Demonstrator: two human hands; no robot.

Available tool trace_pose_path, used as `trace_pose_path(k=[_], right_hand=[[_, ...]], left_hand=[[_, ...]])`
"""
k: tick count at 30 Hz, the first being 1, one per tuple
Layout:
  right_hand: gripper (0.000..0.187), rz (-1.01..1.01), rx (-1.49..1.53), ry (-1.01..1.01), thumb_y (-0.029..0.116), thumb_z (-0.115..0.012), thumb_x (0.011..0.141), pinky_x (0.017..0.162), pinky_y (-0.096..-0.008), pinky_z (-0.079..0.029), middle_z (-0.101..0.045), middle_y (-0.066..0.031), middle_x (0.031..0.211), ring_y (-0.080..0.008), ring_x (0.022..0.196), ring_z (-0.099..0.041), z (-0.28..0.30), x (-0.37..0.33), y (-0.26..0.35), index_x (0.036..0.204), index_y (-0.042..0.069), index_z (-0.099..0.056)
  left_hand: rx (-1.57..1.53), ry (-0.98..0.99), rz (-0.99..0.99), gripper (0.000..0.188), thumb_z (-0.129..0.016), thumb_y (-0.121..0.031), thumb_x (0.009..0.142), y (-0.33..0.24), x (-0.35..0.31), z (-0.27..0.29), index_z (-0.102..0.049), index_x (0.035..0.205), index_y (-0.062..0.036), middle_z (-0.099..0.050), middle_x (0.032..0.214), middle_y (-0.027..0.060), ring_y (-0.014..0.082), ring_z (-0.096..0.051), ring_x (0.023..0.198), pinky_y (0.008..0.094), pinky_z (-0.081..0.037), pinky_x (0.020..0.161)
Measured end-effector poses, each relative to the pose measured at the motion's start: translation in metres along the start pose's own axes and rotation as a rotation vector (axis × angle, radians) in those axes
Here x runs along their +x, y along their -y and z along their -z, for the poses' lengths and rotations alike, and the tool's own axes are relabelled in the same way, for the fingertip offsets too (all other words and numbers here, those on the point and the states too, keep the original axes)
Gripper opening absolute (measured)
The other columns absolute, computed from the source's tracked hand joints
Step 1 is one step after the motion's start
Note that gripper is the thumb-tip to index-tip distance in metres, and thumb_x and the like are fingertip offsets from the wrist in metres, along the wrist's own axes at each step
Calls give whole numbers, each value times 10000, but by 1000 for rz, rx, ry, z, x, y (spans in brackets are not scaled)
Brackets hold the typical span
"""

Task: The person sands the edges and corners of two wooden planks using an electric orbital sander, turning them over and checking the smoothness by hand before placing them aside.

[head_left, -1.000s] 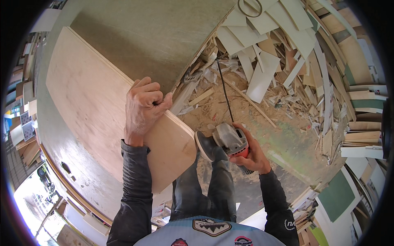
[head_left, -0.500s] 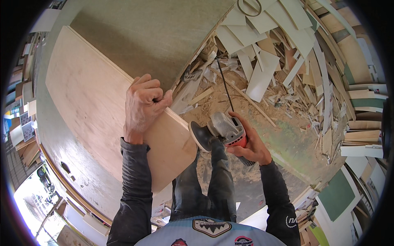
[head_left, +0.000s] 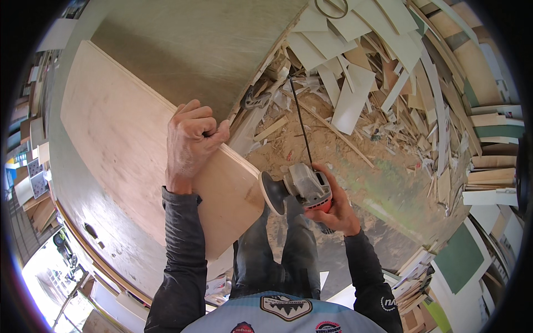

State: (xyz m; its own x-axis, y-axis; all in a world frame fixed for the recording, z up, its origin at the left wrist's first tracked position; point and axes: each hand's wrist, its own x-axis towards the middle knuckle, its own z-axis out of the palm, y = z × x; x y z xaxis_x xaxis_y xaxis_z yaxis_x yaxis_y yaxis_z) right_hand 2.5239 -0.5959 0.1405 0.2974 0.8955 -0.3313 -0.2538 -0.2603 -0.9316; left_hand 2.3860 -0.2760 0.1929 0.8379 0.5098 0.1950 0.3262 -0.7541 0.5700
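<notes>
A pale plywood panel (head_left: 127,133) stands on edge, tilted, running from upper left to the middle, with a rounded near corner. My left hand (head_left: 191,141) is closed over its top edge. In my right hand (head_left: 340,208) is an angle grinder (head_left: 310,186) with a grey head and red body, gripped round the body. The grinder's round sanding disc (head_left: 272,193) is up against the panel's rounded corner, which has a darkened patch beside it. A black power cord (head_left: 300,114) runs from the grinder up toward the offcuts.
Behind the panel lies a large grey-green worktop (head_left: 183,50). White and brown board offcuts (head_left: 355,100) are heaped at upper right over a sawdust-covered floor (head_left: 366,183). Stacked boards (head_left: 491,172) line the right side. My legs (head_left: 277,250) are directly below the grinder.
The grinder and my right hand have moved slightly nearer to me, the disc sliding down round the panel's corner. My left hand keeps its grip in place on the panel's edge.
</notes>
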Motion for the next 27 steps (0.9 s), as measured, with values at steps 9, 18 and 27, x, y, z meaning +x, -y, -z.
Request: trace_pose_path(k=[9,18,27], right_hand=[[1026,-34,103,-126,178,-881,742,1069,-341,-411,-581,-133,1373,-214,1240,-565,-25,-29,-16,1571,24,-296],[1020,-99,257,-132,140,-867,757,1068,-345,-418,-574,-130,1385,-205,1254,-553,-18,-26,-8,1581,29,-275],[976,-61,109,-29,134,-838,767,1080,-337,-396,-573,-135,1383,-214,1266,-545,-6,-2,-2,1569,20,-294]], left_hand=[[-4,1,1,394,-784,-80,724,0,0,0,-445,529,-32,-414,560,30,218,-410,605,363,-337,617],[-2,7,-7,391,-778,-82,734,1,0,0,-447,532,-36,-412,567,31,215,-410,615,364,-337,627],[-27,-3,10,385,-776,-71,732,1,-1,0,-447,532,-41,-416,566,27,213,-418,616,357,-342,632]])
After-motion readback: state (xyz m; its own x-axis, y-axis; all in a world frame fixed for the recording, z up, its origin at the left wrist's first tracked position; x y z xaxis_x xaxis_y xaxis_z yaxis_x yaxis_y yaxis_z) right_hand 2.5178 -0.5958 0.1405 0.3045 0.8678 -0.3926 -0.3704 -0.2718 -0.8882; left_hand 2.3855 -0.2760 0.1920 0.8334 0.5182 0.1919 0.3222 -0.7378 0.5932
